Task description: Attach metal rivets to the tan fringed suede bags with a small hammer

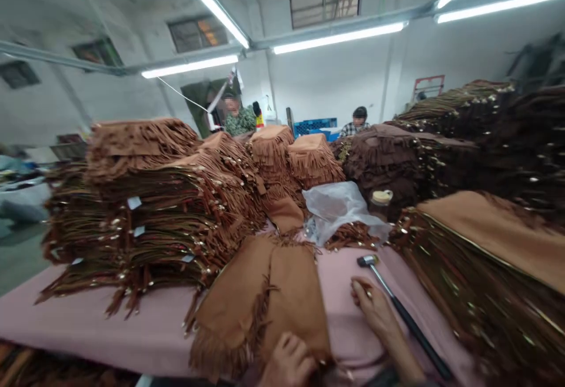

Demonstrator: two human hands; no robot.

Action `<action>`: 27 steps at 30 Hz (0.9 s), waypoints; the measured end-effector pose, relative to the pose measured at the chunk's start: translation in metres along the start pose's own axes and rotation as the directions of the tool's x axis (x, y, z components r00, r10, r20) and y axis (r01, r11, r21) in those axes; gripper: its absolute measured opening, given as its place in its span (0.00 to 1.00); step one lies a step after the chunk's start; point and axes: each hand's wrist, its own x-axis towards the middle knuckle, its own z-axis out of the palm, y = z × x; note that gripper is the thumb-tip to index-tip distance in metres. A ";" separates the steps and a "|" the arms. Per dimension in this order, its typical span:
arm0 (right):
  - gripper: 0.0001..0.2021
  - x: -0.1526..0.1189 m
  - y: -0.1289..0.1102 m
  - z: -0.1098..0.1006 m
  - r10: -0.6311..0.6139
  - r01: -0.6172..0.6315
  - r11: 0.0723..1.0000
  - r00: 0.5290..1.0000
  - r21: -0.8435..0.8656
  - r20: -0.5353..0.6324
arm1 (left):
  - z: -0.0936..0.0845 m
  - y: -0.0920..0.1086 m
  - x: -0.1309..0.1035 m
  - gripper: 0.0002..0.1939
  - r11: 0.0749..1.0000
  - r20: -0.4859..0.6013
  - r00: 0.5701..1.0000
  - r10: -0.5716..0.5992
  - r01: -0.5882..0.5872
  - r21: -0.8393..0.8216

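My left hand (289, 362) lies on the near edge of a brown fringed suede-like piece (298, 295), its fingers curled against the material. A second fringed panel (236, 295) lies alongside on the left, with fringe between the two. To the right, my right hand (371, 304) hovers or rests over the pink table cover (342, 281). Its fingers are pinched together, with a small glint between them too small to name. Just right of that hand lies a mallet (399, 310) with a black grip and metal shaft, its head pointing away from me.
Tall stacks of brown fringed pieces (168, 216) stand on the left, and another stack (477, 275) on the right. Behind are a clear plastic bag (338, 204), a lidded jar (380, 201) and dark brown piles (388, 163). Two people (241, 119) are farther back.
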 end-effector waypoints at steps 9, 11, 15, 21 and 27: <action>0.29 0.011 0.012 0.000 -0.013 0.014 0.998 1.000 -0.053 0.014 | -0.050 -0.014 0.029 0.11 0.982 -0.117 0.991 0.070 -0.089 -0.165; 0.28 0.012 0.012 0.000 -0.017 0.017 0.998 1.000 -0.060 0.007 | -0.060 -0.022 0.068 0.11 0.984 -0.166 0.983 -0.078 0.049 -0.169; 0.29 0.013 0.010 -0.001 -0.004 0.003 1.000 0.999 -0.026 -0.037 | -0.058 -0.041 0.156 0.12 0.983 -0.130 0.978 -0.166 0.152 -0.105; 0.29 0.017 0.011 0.000 0.026 -0.018 0.996 0.996 0.085 -0.087 | -0.037 -0.077 0.222 0.28 0.920 -0.043 0.921 -0.388 0.384 -0.080; 0.27 0.019 0.008 -0.004 0.046 -0.038 0.995 0.996 0.095 -0.082 | -0.036 -0.106 0.222 0.39 0.884 0.024 0.888 -0.459 0.459 -0.088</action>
